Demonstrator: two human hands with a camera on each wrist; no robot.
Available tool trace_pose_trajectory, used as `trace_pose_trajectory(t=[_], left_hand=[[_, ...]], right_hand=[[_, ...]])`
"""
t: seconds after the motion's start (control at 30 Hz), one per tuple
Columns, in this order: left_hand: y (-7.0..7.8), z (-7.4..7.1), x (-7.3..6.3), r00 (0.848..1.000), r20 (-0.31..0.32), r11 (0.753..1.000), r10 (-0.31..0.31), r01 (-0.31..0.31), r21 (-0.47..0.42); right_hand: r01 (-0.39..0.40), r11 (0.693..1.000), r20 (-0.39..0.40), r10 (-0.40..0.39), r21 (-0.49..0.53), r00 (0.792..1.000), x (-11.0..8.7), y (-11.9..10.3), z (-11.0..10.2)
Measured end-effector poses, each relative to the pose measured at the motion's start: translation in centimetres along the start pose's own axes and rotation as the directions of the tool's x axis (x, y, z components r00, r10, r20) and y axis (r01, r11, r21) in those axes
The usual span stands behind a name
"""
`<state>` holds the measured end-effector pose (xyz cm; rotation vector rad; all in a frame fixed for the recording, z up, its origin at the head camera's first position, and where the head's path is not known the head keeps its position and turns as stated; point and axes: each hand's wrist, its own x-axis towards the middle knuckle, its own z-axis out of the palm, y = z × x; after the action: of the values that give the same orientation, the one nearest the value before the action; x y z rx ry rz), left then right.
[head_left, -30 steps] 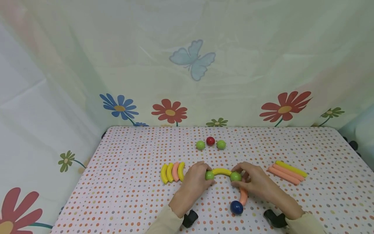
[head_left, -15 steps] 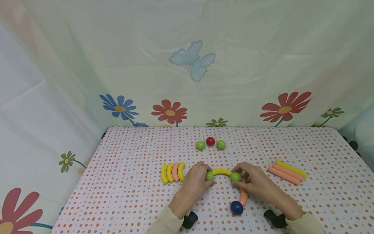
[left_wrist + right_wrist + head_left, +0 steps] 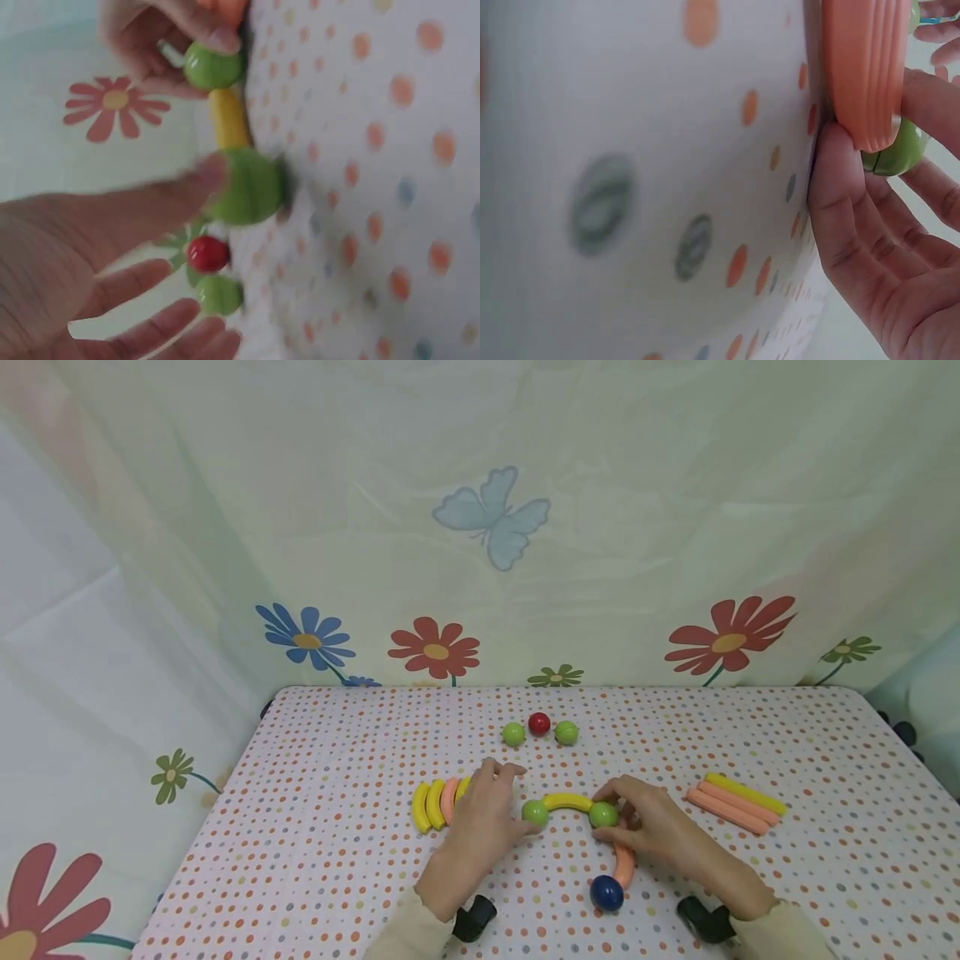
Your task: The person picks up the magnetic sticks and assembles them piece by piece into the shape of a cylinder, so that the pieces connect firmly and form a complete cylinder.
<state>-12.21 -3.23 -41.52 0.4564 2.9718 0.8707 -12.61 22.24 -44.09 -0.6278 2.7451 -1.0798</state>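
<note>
Green ball [image 3: 603, 814] at the right end of the yellow arc [image 3: 567, 800] is pinched by the right hand [image 3: 654, 828], fingers curled round it; the wrist view shows the same ball [image 3: 897, 152] pressed against the top end of the orange curved piece [image 3: 866, 67]. That orange piece [image 3: 624, 862] runs down to a blue ball [image 3: 606, 893] at 6 o'clock of the pinched ball. The chain sits near the middle of the dotted table [image 3: 787, 893], toward the near edge.

Left hand [image 3: 483, 814] is spread, fingers relaxed and extended, nothing held. Its thumb lies beside the other green ball [image 3: 535, 812] at the arc's left end; contact can't be confirmed, as the left wrist view is blurred there [image 3: 247, 186].

Four spare curved pieces [image 3: 435, 802], three yellow and one orange, are lined up at 9 o'clock of the left hand, partly covered by it. Two green balls and a red ball [image 3: 538, 723] sit in a row at 12 o'clock of the arc. Straight sticks [image 3: 735, 803], yellow and orange, lie at 3 o'clock of the right hand, well apart.
</note>
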Motion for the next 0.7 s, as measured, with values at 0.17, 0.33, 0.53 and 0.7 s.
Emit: trace_pose_trajectory(t=[0.17,0.33,0.53,0.7], left_hand=[[-1.2,-1.5,0.6,0.992,-0.073,0.993,-0.099,0.103,0.055],[-2.3,-1.2,0.9,0.987,-0.078,0.986,-0.139,0.145,0.080],[-2.5,-0.4,1.1,0.990,-0.052,0.988,-0.132,0.136,0.074],[-2.3,-0.4,0.8,0.991,-0.031,0.990,-0.127,0.129,0.061]], right_hand=[[-0.004,1.000,-0.001,0.004,0.004,1.000,0.6,-0.3,0.1],[-0.009,1.000,0.013,0.009,0.012,1.000,1.6,-0.6,0.1],[-0.012,1.000,0.008,0.012,-0.001,1.000,3.1,-0.8,0.2],[-0.033,0.999,-0.014,0.033,-0.012,0.999,3.9,-0.8,0.3]])
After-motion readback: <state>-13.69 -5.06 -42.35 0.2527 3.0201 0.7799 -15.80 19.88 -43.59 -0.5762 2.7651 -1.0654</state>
